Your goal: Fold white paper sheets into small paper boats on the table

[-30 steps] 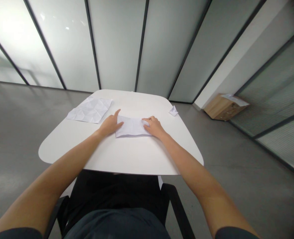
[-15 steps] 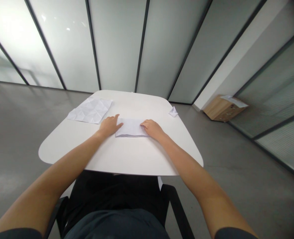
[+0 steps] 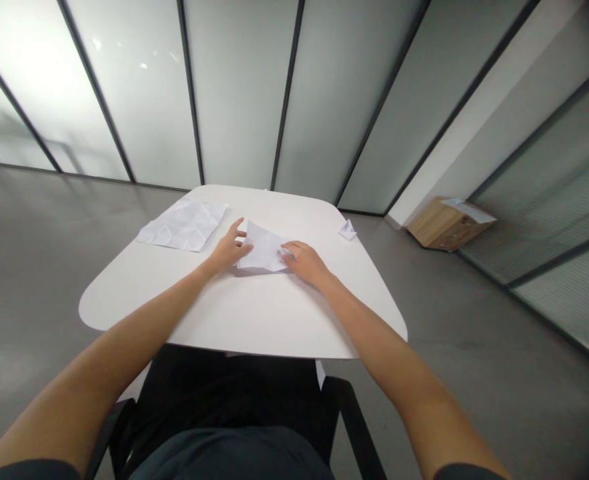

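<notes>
A folded sheet of white paper (image 3: pixel 263 251) lies at the middle of the white table (image 3: pixel 254 313), its far side raised into a loose peak. My left hand (image 3: pixel 229 248) stands at its left side, fingers spread and tips at the paper's edge. My right hand (image 3: pixel 304 262) curls over its right end. Farther left lies a creased, unfolded sheet of white paper (image 3: pixel 183 225), which neither hand touches. A small folded paper piece (image 3: pixel 347 231) sits near the table's far right edge, closer to my right hand.
The rounded table stands on a grey floor, with frosted glass panels (image 3: pixel 239 93) behind it. A low wooden cabinet (image 3: pixel 442 223) with papers on top stands at the right by the wall. Black chair arms (image 3: pixel 349 413) flank my lap.
The folded paper has gone from a flat rectangle to a raised, peaked shape. My left hand's fingers have spread and lifted, and my right hand has curled over the paper's end.
</notes>
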Demonstrator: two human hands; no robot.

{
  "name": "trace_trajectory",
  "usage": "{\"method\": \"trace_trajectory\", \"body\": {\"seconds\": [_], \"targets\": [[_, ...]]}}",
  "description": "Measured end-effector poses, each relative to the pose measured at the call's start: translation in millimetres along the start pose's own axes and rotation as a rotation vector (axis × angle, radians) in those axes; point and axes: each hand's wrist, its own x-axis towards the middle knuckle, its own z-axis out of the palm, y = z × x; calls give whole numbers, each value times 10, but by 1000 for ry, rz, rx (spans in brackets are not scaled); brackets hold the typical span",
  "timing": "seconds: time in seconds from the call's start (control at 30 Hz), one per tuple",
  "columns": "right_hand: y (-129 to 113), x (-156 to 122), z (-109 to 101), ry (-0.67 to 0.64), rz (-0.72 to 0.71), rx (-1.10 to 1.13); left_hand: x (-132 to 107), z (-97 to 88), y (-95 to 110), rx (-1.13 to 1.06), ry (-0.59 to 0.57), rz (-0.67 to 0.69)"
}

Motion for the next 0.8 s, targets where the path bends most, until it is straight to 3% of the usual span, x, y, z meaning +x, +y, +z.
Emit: {"method": "trace_trajectory", "body": {"seconds": [0.17, 0.4, 0.53, 0.63, 0.8], "targets": [[-31, 45, 49, 96, 96, 351, -54, 91, 121, -226, 13, 30], [-162, 28, 139, -24, 192, 958, -177, 185, 283, -295, -273, 115], [-227, 23, 96, -33, 282, 1129, -229, 224, 336, -181, -389, 192], [-244, 24, 33, -20, 380, 1230, -207, 221, 324, -62, -306, 226], [-243, -7, -107, -61, 449, 1455, -56, 128, 128, 72, 67, 206]]}}
